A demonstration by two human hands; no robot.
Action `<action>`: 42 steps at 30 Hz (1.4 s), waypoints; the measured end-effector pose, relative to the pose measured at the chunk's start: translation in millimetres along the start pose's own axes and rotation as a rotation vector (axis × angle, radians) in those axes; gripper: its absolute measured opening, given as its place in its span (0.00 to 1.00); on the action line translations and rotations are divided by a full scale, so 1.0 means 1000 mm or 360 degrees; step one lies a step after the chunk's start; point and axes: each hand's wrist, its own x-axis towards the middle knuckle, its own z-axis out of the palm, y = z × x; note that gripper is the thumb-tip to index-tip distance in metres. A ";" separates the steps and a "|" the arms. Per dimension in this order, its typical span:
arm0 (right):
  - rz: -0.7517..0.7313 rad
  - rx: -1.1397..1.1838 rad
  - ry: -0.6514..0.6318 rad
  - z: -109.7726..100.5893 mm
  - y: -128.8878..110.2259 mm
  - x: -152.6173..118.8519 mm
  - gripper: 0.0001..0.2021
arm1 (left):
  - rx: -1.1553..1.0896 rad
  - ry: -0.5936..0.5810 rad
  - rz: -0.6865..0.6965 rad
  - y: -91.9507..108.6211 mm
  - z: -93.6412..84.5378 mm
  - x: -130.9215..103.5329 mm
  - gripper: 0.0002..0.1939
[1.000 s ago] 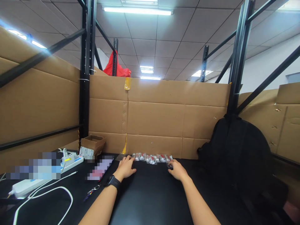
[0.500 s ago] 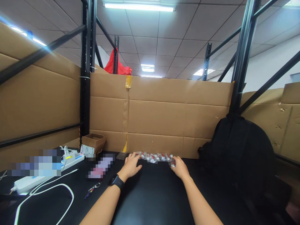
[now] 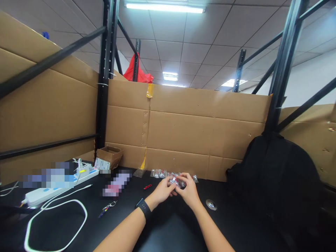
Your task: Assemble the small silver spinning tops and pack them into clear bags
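Observation:
My left hand and my right hand meet over the black table, fingers closed on a small clear plastic packet with something silvery and red inside. Just behind them runs a row of similar packets along the cardboard wall, partly hidden by my fingers. A small red item lies left of my left hand. To the right of my right forearm rests a round silvery disc.
On the left are a white power strip with a looped white cable, a blurred phone-like item, a keychain and an open small box. A black backpack stands at right.
My hands have come together from the two ends of the packet row and now hold a packet between them. The red item and the silvery disc now show on the table. The view has shifted slightly.

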 end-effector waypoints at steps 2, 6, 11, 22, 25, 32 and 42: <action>0.0101 0.0246 -0.0038 0.009 -0.002 -0.002 0.16 | -0.0087 0.0075 0.0019 0.000 -0.004 0.002 0.36; 0.0341 0.0750 -0.0067 0.007 0.006 -0.002 0.24 | -0.0125 0.0195 0.0125 0.008 -0.013 0.002 0.33; 0.0523 0.0912 -0.0206 -0.004 0.008 -0.001 0.30 | 0.0037 0.0162 0.0265 0.018 -0.010 -0.003 0.27; 0.0656 0.1110 -0.0193 -0.002 0.006 0.001 0.25 | -0.0304 0.0143 0.0189 0.019 -0.011 -0.002 0.30; 0.0684 0.1177 -0.0112 -0.006 0.004 0.001 0.26 | -0.0520 0.0105 0.0166 0.019 -0.007 -0.004 0.35; 0.0648 0.1351 -0.0138 -0.007 -0.004 -0.001 0.27 | -0.0682 0.0198 0.0114 0.017 -0.010 -0.005 0.36; 0.0699 0.1294 -0.0057 -0.004 0.000 -0.002 0.28 | -0.0607 0.0197 0.0165 0.015 -0.008 -0.007 0.26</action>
